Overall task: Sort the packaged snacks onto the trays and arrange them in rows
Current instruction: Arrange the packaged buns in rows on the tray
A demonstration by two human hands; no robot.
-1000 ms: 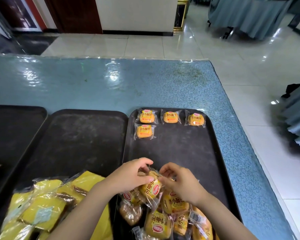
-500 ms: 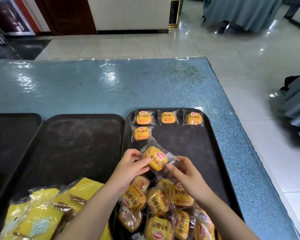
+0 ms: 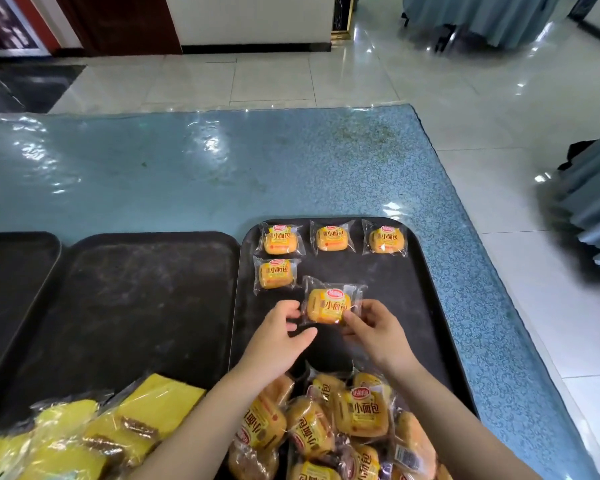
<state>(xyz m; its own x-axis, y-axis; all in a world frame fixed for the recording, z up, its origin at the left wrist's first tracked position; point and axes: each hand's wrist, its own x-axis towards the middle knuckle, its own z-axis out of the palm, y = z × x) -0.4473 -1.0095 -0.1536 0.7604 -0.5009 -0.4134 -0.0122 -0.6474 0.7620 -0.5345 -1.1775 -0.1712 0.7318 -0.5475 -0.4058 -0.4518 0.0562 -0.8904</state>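
A small bread packet [image 3: 329,305] in clear wrap lies flat or nearly flat over the right black tray [image 3: 406,306], pinched at its left edge by my left hand [image 3: 280,337] and at its right edge by my right hand [image 3: 374,327]. A row of three bread packets [image 3: 331,238] sits along the tray's far edge. One more packet [image 3: 277,274] starts a second row at the left, just beyond and left of the held one. A pile of bread packets [image 3: 340,427] fills the tray's near end.
A middle black tray [image 3: 125,299] holds yellow cake packets [image 3: 94,434] at its near end. A third black tray [image 3: 11,271] lies at the left. The trays rest on a blue patterned table [image 3: 222,168] whose right edge drops to a tiled floor.
Both hands lifted one bread packet out of the near pile and carried it away from me, turning it label-up, to a spot beside the second row's single packet.
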